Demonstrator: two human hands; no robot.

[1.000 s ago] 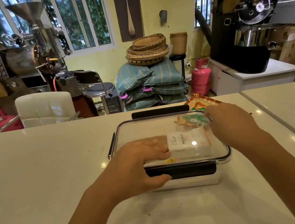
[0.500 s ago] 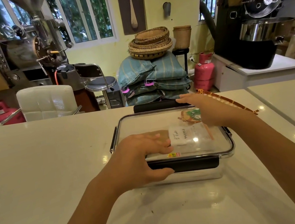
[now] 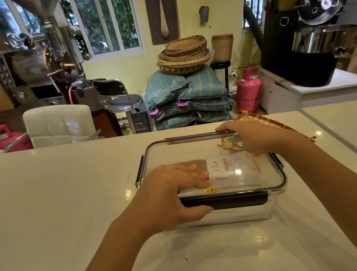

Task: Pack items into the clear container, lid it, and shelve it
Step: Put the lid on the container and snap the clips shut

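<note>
Resting on the white surface [image 3: 42, 207] is one clear container [image 3: 223, 219], lid [image 3: 175, 152] seated on top. Four black latches are visible: near [image 3: 239, 202], far [image 3: 192, 135], left [image 3: 139, 172], right [image 3: 278, 162]. Through the lid: one white packet [image 3: 228, 167], one brown packet [image 3: 198, 164], one orange-green packet [image 3: 233, 144]. One patterned pouch [image 3: 263, 123] lies outside, behind the container. Left hand [image 3: 172, 198]: fingers spread flat on the lid, thumb under the near latch, gripping that edge. Right hand [image 3: 254, 138]: fingers pressing down on the far latch.
</note>
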